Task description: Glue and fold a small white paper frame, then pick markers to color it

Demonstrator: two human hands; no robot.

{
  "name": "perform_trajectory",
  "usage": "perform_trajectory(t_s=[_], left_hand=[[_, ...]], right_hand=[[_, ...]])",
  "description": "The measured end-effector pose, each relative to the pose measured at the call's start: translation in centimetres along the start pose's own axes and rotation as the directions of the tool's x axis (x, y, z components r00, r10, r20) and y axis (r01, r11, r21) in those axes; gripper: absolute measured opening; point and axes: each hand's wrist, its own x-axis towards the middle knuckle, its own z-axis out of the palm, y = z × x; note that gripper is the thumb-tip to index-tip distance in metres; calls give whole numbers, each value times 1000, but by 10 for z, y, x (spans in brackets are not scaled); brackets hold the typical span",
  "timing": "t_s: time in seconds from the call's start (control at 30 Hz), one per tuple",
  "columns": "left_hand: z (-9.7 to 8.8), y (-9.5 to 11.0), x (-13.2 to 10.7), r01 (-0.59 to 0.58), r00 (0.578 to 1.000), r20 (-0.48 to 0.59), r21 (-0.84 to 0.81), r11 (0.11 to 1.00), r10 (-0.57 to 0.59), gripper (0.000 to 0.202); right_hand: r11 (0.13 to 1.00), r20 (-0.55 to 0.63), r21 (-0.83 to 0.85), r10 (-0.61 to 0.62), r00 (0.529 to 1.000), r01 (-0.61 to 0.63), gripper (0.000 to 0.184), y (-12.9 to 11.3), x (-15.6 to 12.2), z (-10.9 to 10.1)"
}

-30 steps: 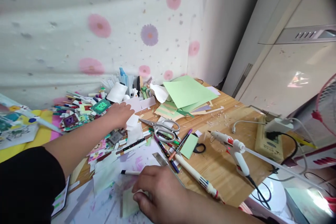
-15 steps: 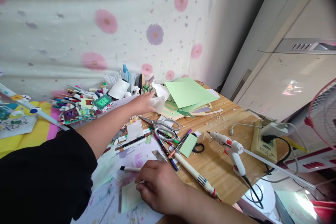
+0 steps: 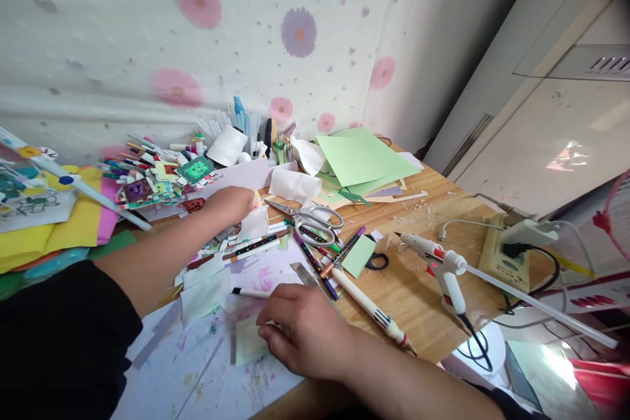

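My left hand [image 3: 230, 203] reaches into the clutter of paper scraps and markers at the middle of the desk; its fingers curl down among small white paper pieces [image 3: 254, 223], and I cannot make out what they grip. My right hand [image 3: 304, 331] lies near the front edge, fingers curled and pressing a small pale green paper square [image 3: 249, 343] against a white stained sheet [image 3: 211, 367]. A crumpled white paper [image 3: 293, 184] rests behind the scissors [image 3: 309, 218]. A metal ruler [image 3: 306, 275] pokes out above my right hand.
Green paper sheets [image 3: 361, 157] lie at the back. A glue gun [image 3: 440, 266] with a long glue stick stands on the right beside a power strip [image 3: 503, 256]. Several markers [image 3: 325, 262], a white pen [image 3: 369, 312], stickers [image 3: 162, 187] and yellow paper [image 3: 63, 230] crowd the wooden desk [image 3: 423, 315].
My left hand let go of the crumpled white paper near the green sheets and drew back left to the scraps by the markers. My right hand stayed on the green square.
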Motion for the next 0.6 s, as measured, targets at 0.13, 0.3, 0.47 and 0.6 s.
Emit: perform_trajectory(t_s=[0.13, 0.3, 0.47, 0.6], left_hand=[[-4, 25, -2, -155, 982, -118, -30, 988, 150, 36], [7, 69, 1, -493, 870, -75, -91, 865, 488, 31], [15, 75, 6, -585, 811, -80, -127, 801, 579, 10], [20, 69, 7, -549, 836, -133, -181, 816, 533, 11]], right_hand=[[1000, -8, -22, 1, 1000, -1, 15, 1, 0, 1], [999, -16, -51, -8, 1000, 8, 18, 3, 1, 2], [997, -7, -71, -15, 1000, 15, 18, 3, 3, 1], [997, 25, -75, -13, 1000, 15, 16, 1, 4, 0]])
